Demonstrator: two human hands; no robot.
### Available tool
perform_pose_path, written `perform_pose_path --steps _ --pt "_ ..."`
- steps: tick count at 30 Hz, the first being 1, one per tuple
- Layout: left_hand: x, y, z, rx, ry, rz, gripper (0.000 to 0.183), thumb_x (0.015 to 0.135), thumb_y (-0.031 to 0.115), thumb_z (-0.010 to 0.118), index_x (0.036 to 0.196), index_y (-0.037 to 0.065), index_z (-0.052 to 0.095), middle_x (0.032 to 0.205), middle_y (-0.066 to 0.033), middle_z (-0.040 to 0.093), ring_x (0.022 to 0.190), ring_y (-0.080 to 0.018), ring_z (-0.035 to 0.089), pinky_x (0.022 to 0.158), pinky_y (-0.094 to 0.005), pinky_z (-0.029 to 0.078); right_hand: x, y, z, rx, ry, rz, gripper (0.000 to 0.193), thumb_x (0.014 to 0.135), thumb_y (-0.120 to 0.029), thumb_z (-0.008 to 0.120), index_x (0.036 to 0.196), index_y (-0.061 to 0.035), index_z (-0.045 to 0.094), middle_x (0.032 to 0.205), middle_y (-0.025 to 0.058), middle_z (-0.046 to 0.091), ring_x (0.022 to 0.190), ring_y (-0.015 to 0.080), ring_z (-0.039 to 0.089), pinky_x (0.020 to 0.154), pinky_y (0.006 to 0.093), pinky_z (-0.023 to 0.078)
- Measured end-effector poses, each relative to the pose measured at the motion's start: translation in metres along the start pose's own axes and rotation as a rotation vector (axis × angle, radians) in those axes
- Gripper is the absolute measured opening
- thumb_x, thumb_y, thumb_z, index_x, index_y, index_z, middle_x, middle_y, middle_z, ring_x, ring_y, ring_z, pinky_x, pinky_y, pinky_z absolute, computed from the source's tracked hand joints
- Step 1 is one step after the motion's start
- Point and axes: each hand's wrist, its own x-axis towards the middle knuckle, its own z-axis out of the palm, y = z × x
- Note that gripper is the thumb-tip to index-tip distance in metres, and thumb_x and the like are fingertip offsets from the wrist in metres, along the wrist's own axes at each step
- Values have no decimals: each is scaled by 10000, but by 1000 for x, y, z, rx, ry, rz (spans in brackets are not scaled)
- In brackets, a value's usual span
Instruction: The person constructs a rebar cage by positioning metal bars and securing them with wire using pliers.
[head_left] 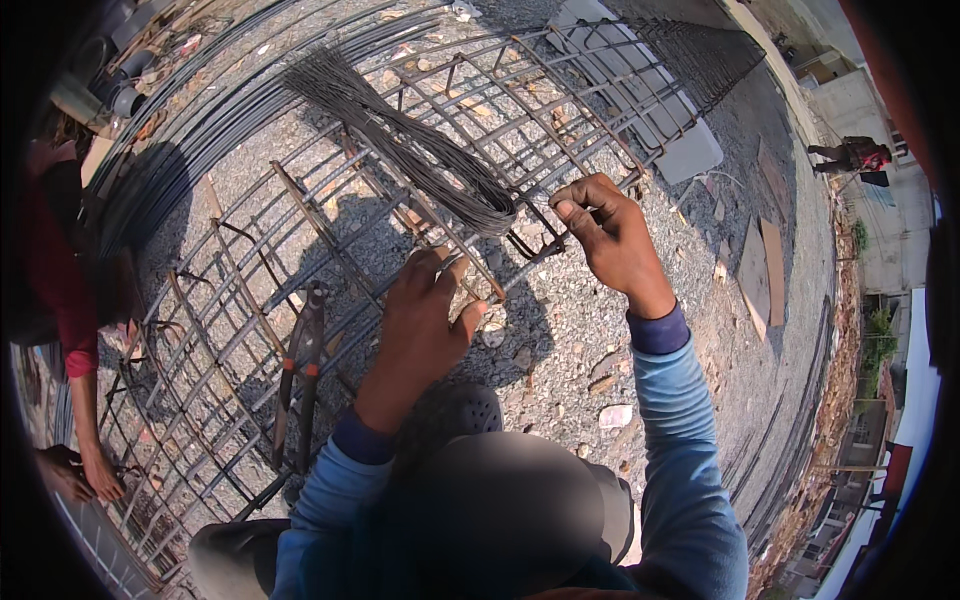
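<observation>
A rebar cage of long bars and square stirrups lies before me. My left hand bends over a rebar stirrup, fingertips and thumb against it near its corner. My right hand is closed in a pinch beside the cage's near right edge; whatever lies between thumb and finger is too small to make out. A looped bundle of thin dark tie wire rests across the top bars, its rounded end between my hands. Left of my left hand, long-handled pincers with orange-marked grips lean on the cage.
At the left, a co-worker's hands are at the cage's other end. Long loose bars lie behind. Grey board and flat scraps lie on gravel at the right. Another person stands far off right.
</observation>
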Motion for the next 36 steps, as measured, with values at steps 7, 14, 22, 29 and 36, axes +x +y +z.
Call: perform_pose_path --steps 7,14,22,29,36 --pt "-1 6 0 17 12 14 502 733 186 753 1160 -18 585 1199 -230 539 1140 -411 493 971 -464 403 -5 4 -2 126 -45 62 140 854 -57 549 892 27 654 835 78 532 793 171 515 741 289 412" --pt "-1 3 2 4 -33 15 485 791 235 692 1183 -28 582 1237 -244 510 1209 -405 440 1005 -460 380 -12 3 -2 46 -80 26 110 762 -52 634 849 14 625 899 92 536 843 210 529 762 329 429" --pt "-8 -1 7 35 43 13 465 803 274 693 1154 -14 590 1266 -213 500 1234 -397 423 1001 -464 374 -125 25 -16 -579 172 -165 160 758 -130 748 828 -53 626 1047 172 499 994 323 508 841 429 434" --pt "-7 6 11 -38 64 -61 467 807 263 691 1161 -26 590 1259 -217 500 1243 -393 410 1010 -465 369 -303 87 11 -518 16 365 140 759 -147 723 851 -61 662 999 149 533 928 314 532 771 428 443" --pt "-9 22 4 -228 7 -65 481 869 316 615 1202 -27 560 1296 -227 480 1282 -403 372 1059 -486 311 -421 108 59 -456 -120 890 157 787 -178 684 868 -48 650 967 153 537 889 306 527 747 422 439"
